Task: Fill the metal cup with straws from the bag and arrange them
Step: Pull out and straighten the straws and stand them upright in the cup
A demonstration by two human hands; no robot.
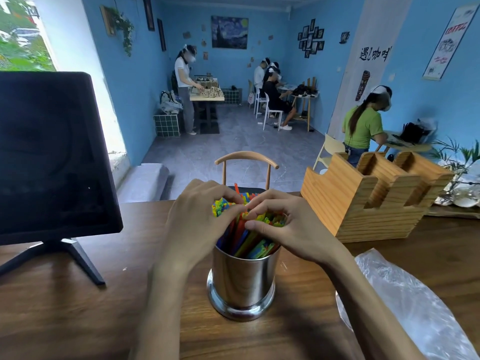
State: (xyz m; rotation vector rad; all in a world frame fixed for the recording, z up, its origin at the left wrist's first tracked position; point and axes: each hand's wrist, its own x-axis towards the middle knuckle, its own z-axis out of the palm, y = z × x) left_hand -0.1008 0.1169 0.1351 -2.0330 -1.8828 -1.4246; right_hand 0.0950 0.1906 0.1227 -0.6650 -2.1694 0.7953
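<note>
Both hands meet over the cup (242,279) on the worktop (65,307), left hand (197,219) and right hand (288,224) each curled in a narrow grip around the straws (249,237), which stand nearly upright, leaning away, directly beneath them.

The dark wood worktop (78,320) in front of me carries the metal cup (242,284) at its middle, upright; to my left stands a black screen (52,152) on its splayed foot; to my right lies a clear plastic bag (405,302); behind that sits a slotted wooden holder (363,198).
</note>
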